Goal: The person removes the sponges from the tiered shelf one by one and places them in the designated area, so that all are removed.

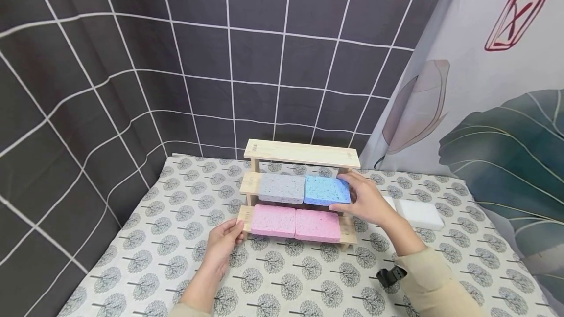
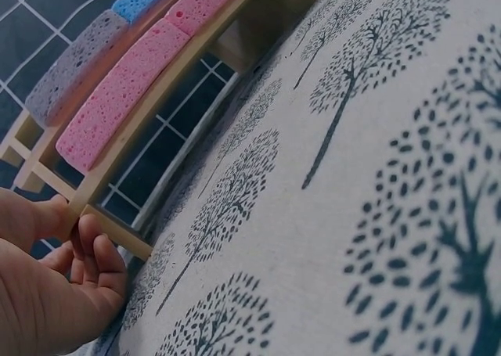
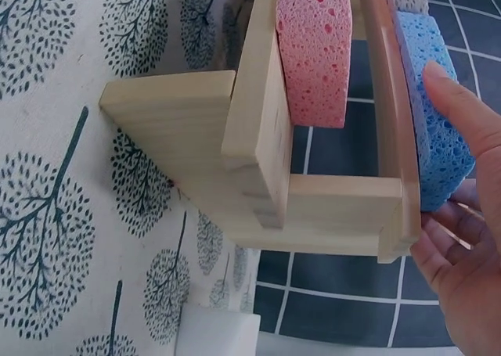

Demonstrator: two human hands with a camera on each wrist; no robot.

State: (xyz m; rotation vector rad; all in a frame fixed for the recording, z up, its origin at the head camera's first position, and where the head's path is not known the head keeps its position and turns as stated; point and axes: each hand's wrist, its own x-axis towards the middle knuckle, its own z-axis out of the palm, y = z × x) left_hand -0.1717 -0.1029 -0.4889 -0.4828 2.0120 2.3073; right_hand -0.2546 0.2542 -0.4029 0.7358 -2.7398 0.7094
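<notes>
A three-tier wooden shelf (image 1: 304,152) stands on the cloth-covered table. Two pink sponges (image 1: 273,220) lie side by side on its lowest tier. On the middle tier, a grey sponge (image 1: 282,188) sits next to a blue sponge (image 1: 327,190). My right hand (image 1: 363,198) grips the blue sponge at its right end, thumb on the front side and fingers behind. In the right wrist view the blue sponge (image 3: 436,109) rests against the tier board. My left hand (image 1: 223,241) pinches the left end of the lowest tier between thumb and fingers.
White sponge-like blocks (image 1: 418,213) lie on the table right of the shelf, partly behind my right forearm. A dark grid-patterned curtain (image 1: 255,53) hangs behind the table. A pale printed curtain (image 1: 476,111) hangs at the right. My right wrist wears a black strap (image 1: 391,276).
</notes>
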